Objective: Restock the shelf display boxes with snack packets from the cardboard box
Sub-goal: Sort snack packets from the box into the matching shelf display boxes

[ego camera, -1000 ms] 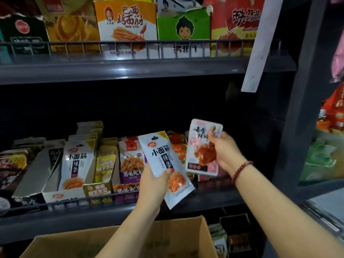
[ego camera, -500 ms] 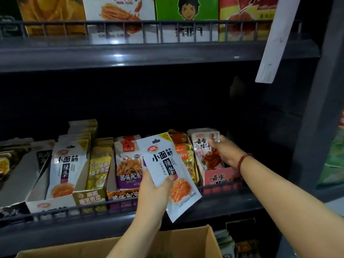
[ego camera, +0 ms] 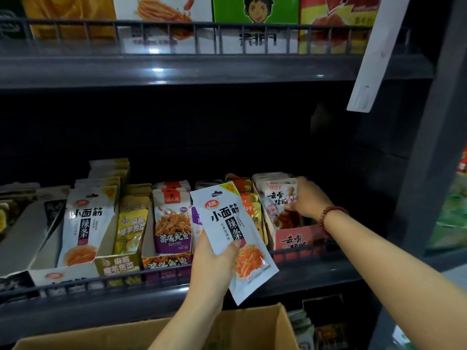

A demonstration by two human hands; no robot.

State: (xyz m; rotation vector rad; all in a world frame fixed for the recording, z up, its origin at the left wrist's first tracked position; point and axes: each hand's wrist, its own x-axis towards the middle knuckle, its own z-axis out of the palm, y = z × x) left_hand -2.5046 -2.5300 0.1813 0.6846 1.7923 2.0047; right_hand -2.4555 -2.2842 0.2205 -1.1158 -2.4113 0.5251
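Left hand (ego camera: 212, 261) gripped a white packet (ego camera: 233, 239), tilted, in front of the shelf rail (ego camera: 151, 276), above the cardboard box (ego camera: 252, 327). Right hand (ego camera: 307, 198) pinched a pink packet (ego camera: 280, 203) standing in the red display box (ego camera: 295, 239) at the row's right end.

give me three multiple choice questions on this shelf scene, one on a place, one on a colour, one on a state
1. Where is the right hand?
A. inside the cardboard box
B. at the rightmost display box
C. on the upper shelf

2. What colour is the bracelet?
A. red
B. blue
C. white

3. What is the left hand doing?
A. resting open on the rail
B. gripping a white packet
C. hanging idle

Answers: 1 B, it touches the pink packet standing in the red display box. 2 A, red beads circle the right wrist. 3 B, its thumb lies across the white packet, held in front of the shelf.
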